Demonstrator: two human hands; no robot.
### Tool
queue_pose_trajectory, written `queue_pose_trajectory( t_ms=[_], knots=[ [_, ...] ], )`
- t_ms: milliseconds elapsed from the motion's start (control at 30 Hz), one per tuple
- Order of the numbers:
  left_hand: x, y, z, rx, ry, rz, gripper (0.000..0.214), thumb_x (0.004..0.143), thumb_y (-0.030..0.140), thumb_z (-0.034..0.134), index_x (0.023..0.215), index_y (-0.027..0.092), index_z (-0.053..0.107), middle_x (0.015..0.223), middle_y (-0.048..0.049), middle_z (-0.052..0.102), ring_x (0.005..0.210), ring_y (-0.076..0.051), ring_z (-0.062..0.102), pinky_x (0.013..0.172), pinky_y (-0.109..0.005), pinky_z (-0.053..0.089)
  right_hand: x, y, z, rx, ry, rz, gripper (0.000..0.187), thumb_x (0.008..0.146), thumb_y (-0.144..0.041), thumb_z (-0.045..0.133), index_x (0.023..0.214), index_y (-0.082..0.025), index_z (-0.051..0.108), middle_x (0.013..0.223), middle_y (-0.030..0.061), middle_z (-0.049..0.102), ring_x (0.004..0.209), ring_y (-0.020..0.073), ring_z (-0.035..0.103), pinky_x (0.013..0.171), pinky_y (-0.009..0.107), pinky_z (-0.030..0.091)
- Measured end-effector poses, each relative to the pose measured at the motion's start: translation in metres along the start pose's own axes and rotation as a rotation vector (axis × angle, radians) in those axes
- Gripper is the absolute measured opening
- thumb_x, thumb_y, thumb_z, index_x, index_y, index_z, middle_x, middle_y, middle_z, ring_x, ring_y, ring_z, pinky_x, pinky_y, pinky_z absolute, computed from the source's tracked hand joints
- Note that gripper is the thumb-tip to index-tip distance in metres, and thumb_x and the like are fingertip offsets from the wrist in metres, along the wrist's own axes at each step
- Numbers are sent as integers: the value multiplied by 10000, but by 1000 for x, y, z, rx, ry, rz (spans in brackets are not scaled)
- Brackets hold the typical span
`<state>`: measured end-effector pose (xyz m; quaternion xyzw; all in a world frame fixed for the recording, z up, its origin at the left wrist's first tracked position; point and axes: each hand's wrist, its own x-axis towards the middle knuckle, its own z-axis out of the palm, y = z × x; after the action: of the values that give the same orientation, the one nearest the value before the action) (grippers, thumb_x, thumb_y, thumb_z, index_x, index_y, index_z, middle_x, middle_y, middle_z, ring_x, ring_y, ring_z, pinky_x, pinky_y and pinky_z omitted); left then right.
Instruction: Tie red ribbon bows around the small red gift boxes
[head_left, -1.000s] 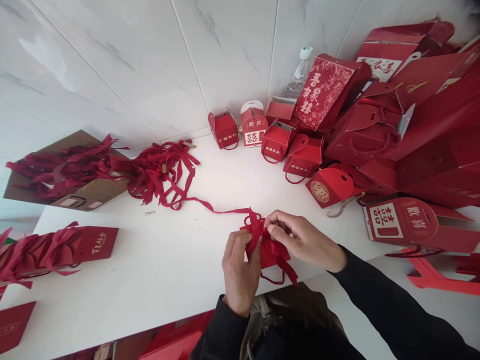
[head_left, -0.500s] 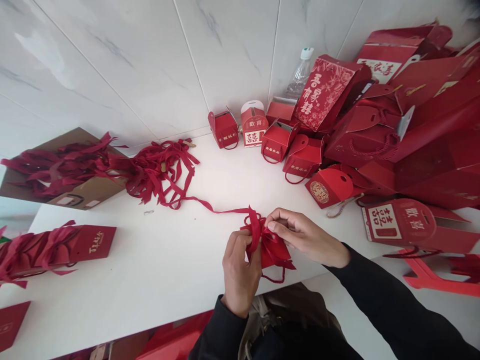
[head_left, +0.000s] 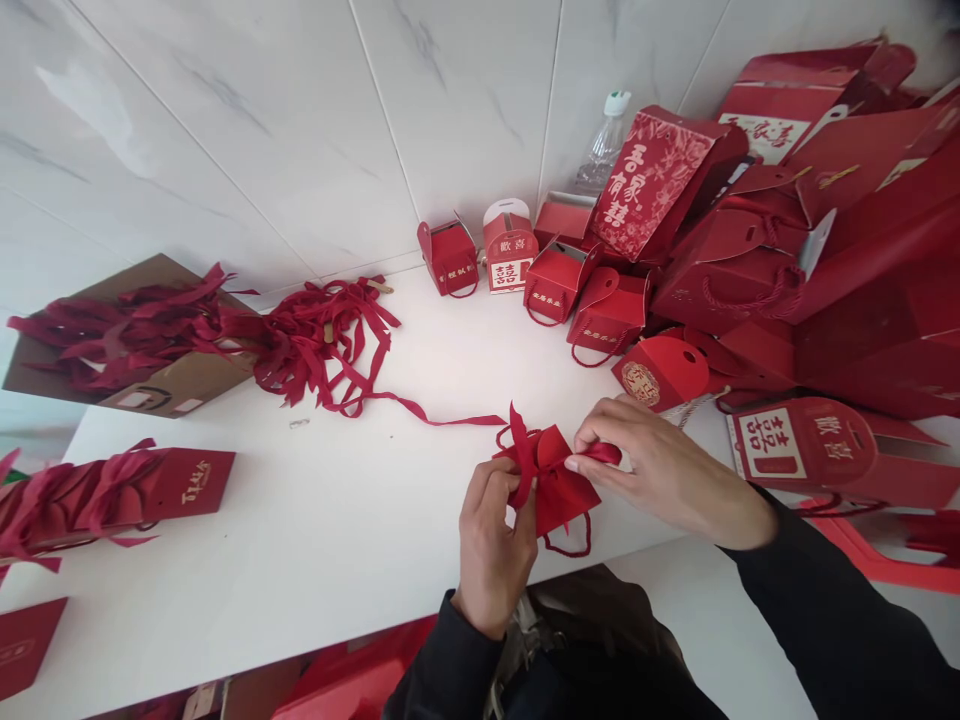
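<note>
Right hand [head_left: 649, 450] has shifted outward pinching ribbon [head_left: 604, 453], left hand [head_left: 493, 530] pinches ribbon on the red box [head_left: 570, 498] near the table's [head_left: 337, 540] front edge; I reckon uneven pull could slip it, left-side contact's unclear.

The tabletop [head_left: 337, 530] gives passage beside the left hand [head_left: 495, 535]; piled boxes [head_left: 731, 255] seemingly block far right.

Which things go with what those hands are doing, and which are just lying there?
Part of the job:
small red box, at the left hand
red ribbon, pinched by the right hand
ribbon pile, probably

Just lying about, I think:
clear bottle
flower-patterned box
</note>
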<state>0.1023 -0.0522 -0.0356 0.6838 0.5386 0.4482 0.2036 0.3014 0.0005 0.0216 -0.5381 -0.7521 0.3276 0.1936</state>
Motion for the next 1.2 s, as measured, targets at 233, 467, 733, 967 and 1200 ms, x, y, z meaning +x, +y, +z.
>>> queue_pose_trajectory(
  t_ms=[233,467,733,967,1200],
  knots=[
    [0,-2,-5,15,-20,-6,191,887,33,585,845,212,531,946,-47,645,871,-152,622,743,-251,526,7,3,-1,550,-131,182,388,917,-608,576,858,-243,459,616,-79,390,553,124,356,523,247,296],
    [1,-1,-9,30,-17,-17,168,905,68,580,837,214,531,941,-51,647,850,-155,634,724,-261,542,1,24,-24,117,-74,164,357,891,-590,629,928,-237,675,612,-32,482,552,149,428,516,277,313],
    [0,2,-10,-14,-33,-55,122,918,116,589,843,209,565,1154,-103,626,1042,-197,654,811,-301,578,-1,15,-28,489,-22,138,466,911,-704,548,858,-243,513,701,-13,503,608,168,533,555,294,432],
    [-1,4,-14,-47,-35,-171,138,924,159,591,798,208,561,1197,-100,640,1098,-218,644,830,-329,578,1,29,-15,397,48,193,496,882,-726,568,815,-239,503,687,-29,451,607,161,469,544,277,383],
    [1,3,-22,-231,-39,-392,165,929,308,634,806,201,658,1191,-95,667,1124,-234,641,852,-332,567,-9,44,1,293,108,254,477,923,-704,524,837,-236,543,751,-3,530,677,181,491,606,296,412]
  ],
)
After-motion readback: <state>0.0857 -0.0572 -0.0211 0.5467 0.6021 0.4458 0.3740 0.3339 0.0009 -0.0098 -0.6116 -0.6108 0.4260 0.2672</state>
